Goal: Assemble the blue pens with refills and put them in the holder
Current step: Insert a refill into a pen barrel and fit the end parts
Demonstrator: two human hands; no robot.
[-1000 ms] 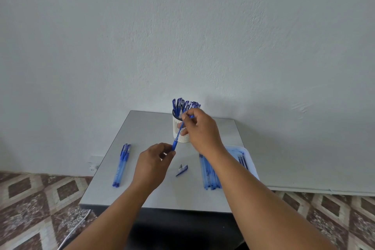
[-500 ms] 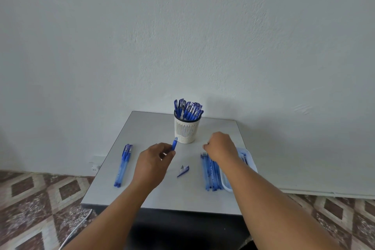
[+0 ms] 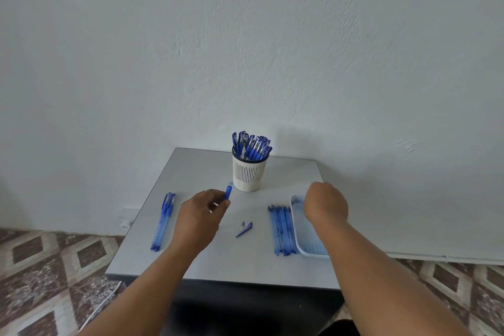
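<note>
Clearly most of the work is behind: the white slotted holder at the back of the grey table is crowded with assembled blue pens, caps up.

What remains lies in front of it. A few blue pens or barrels lie side by side near the table's left edge (whether they already carry refills is too small to tell). A row of thin blue refills lies just beside the left wall of a shallow white tray on the right, and a loose blue cap with a clip sits alone between the hands.

The left hand hovers over the middle of the table, thumb and forefinger pinching a short blue pen piece that sticks up toward the holder; only its top end shows, so I cannot say which part it is. The right hand hangs over the far end of the tray, seen from the back with the knuckles bent; its fingers are hidden, so I cannot tell whether they hold anything.

My reading is that another pen is in the making, with the right hand going for a part at the tray. Several refills are left, so a number of rounds seem to remain.
</note>
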